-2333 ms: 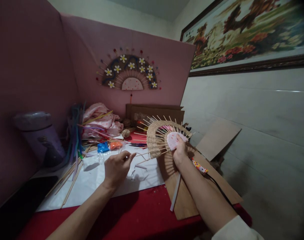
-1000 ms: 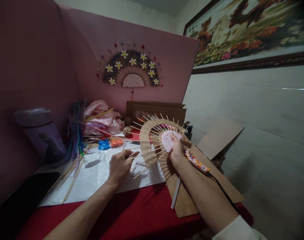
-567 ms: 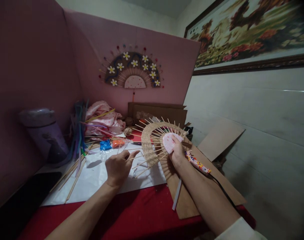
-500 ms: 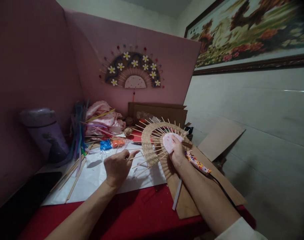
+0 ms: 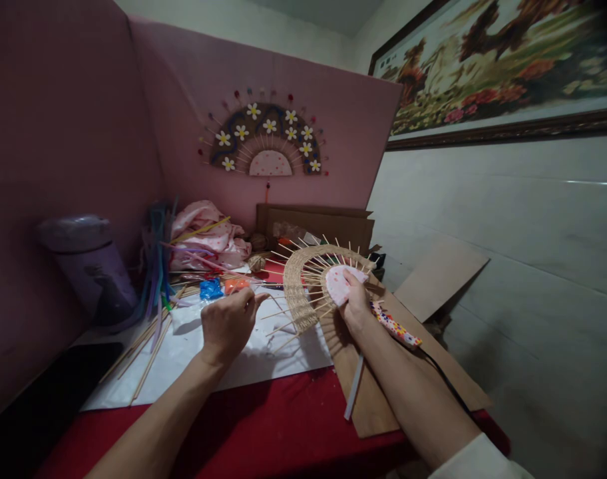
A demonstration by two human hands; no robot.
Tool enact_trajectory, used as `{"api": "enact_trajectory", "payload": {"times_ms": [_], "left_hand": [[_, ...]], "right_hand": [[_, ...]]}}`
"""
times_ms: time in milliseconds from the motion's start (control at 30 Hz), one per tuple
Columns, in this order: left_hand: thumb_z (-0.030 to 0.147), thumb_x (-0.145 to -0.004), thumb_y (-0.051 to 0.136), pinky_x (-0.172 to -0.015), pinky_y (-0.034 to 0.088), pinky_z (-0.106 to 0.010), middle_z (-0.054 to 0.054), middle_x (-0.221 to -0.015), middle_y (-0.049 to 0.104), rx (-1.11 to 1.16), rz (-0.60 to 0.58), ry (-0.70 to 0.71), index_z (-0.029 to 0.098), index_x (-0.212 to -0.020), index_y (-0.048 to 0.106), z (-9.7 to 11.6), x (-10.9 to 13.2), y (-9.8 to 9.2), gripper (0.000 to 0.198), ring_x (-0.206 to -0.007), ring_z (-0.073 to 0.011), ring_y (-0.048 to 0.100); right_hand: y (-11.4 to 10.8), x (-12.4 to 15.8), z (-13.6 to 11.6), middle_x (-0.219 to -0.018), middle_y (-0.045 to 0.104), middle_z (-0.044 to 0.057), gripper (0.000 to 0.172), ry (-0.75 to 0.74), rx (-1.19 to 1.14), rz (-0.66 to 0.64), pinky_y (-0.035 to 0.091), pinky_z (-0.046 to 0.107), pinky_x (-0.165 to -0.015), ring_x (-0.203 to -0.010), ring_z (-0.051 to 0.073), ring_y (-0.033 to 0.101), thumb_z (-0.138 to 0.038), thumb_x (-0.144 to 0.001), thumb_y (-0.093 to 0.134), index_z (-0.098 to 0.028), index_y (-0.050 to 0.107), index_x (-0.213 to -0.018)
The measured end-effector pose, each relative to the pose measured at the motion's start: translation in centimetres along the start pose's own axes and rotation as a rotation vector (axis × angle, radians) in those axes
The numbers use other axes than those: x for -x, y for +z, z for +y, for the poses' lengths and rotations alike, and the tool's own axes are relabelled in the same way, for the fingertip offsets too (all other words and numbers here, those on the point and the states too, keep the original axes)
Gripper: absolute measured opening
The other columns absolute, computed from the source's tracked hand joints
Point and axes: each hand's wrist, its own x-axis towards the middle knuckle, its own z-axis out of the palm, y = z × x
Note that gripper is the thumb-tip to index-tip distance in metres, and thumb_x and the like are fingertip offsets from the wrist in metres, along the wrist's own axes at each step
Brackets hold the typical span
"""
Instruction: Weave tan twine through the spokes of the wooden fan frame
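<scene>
A half-round fan (image 5: 299,286) is made of thin wooden sticks with a band of woven tan twine. Its hub is a pink spotted half-disc (image 5: 337,285). My right hand (image 5: 356,306) grips the fan at this hub, thumb on top. To the left of the fan, my left hand (image 5: 228,322) is closed, thumb against the bent fingers. A thin strand of twine (image 5: 279,304) runs from that thumb towards the band's lower left part. Just right of the left hand, bare stick ends stick out beyond the band.
A glue gun with a flowered cover (image 5: 396,327) lies on cardboard (image 5: 368,406) under my right arm. At left are loose sticks (image 5: 151,359), pipe cleaners (image 5: 156,266) and a purple canister (image 5: 96,279). A finished flowered fan (image 5: 268,136) hangs on the pink board behind.
My left hand has drawn a little to the left, away from the fan's stick ends, and the strand shows more clearly. My right hand and the fan stay nearly still.
</scene>
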Motion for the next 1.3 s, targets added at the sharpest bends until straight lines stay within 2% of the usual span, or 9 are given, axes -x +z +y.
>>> {"api": "enact_trajectory", "payload": {"times_ms": [133, 267, 367, 467, 567, 933, 1133, 1300], "left_hand": [[0.054, -0.078, 0.043, -0.05, 0.015, -0.024, -0.003, -0.053, 0.059, 0.038, -0.025, -0.016, 0.02, -0.06, 0.059, -0.3, -0.3, -0.2, 0.042, -0.05, -0.0135, 0.048], [0.053, -0.076, 0.046, -0.05, 0.018, -0.024, -0.003, -0.056, 0.061, 0.114, -0.082, -0.078, 0.022, -0.068, 0.064, -0.7, -0.7, -0.2, 0.037, -0.053, -0.0146, 0.05], [0.052, -0.077, 0.045, -0.051, 0.022, -0.023, -0.002, -0.06, 0.063, 0.298, -0.173, -0.147, 0.024, -0.072, 0.067, -0.7, -0.7, 0.1, 0.036, -0.057, -0.0142, 0.051], [0.053, -0.077, 0.044, -0.05, 0.025, -0.022, 0.0, -0.056, 0.06, 0.492, -0.28, -0.193, 0.023, -0.066, 0.066, -0.4, -0.5, 0.3, 0.039, -0.056, -0.0134, 0.051], [0.053, -0.075, 0.045, -0.049, 0.026, -0.022, 0.001, -0.054, 0.057, 0.56, -0.33, -0.204, 0.022, -0.065, 0.066, -0.1, -0.3, 0.6, 0.039, -0.056, -0.0135, 0.05], [0.055, -0.074, 0.044, -0.046, 0.025, -0.022, 0.003, -0.046, 0.047, 0.665, -0.37, -0.231, 0.02, -0.055, 0.06, 0.1, 0.3, 1.6, 0.043, -0.048, -0.0111, 0.044], [0.049, -0.071, 0.051, -0.044, 0.029, -0.022, 0.002, -0.046, 0.051, 0.918, -0.368, -0.328, 0.018, -0.064, 0.064, -0.1, 0.1, 2.4, 0.035, -0.045, -0.0109, 0.045], [0.043, -0.066, 0.059, -0.044, 0.036, -0.022, -0.001, -0.05, 0.057, 1.256, -0.366, -0.437, 0.013, -0.069, 0.066, 0.4, -0.2, 2.1, 0.031, -0.045, -0.0114, 0.05]], "right_hand": [[0.2, 0.1, -0.1, -0.065, 0.066, 0.002, 0.024, 0.011, 0.007, 0.047, 0.054, 0.025, -0.055, -0.056, 0.013, 0.062, -0.022, -0.062, 0.065, -0.012, 0.057, -0.082], [0.4, 0.2, -0.4, -0.067, 0.067, 0.002, 0.022, 0.016, -0.001, -0.009, 0.054, 0.024, -0.055, -0.056, 0.012, 0.062, -0.022, -0.063, 0.064, -0.012, 0.057, -0.081], [0.5, 0.4, -0.6, -0.067, 0.066, 0.001, 0.02, 0.018, -0.012, -0.039, 0.054, 0.024, -0.056, -0.056, 0.012, 0.062, -0.023, -0.064, 0.063, -0.013, 0.057, -0.08], [0.6, 0.5, -0.7, -0.067, 0.066, 0.001, 0.019, 0.029, -0.016, -0.071, 0.055, 0.024, -0.058, -0.056, 0.012, 0.062, -0.023, -0.064, 0.064, -0.013, 0.057, -0.078], [0.7, 0.8, -0.6, -0.068, 0.067, 0.002, 0.019, 0.05, -0.024, -0.097, 0.055, 0.024, -0.06, -0.057, 0.012, 0.062, -0.022, -0.064, 0.064, -0.013, 0.057, -0.078], [1.4, 1.8, -0.6, -0.066, 0.066, 0.001, 0.02, 0.111, -0.079, -0.074, 0.053, 0.022, -0.054, -0.053, 0.011, 0.061, -0.02, -0.064, 0.066, -0.012, 0.057, -0.08], [1.7, 2.0, -0.8, -0.069, 0.068, 0.002, 0.014, 0.177, -0.118, -0.087, 0.054, 0.024, -0.058, -0.057, 0.012, 0.063, -0.012, -0.066, 0.061, -0.012, 0.058, -0.08], [2.7, 3.4, -1.3, -0.071, 0.068, 0.0, 0.019, 0.253, -0.147, -0.115, 0.055, 0.027, -0.064, -0.061, 0.014, 0.064, -0.011, -0.064, 0.062, -0.015, 0.058, -0.082]]}}
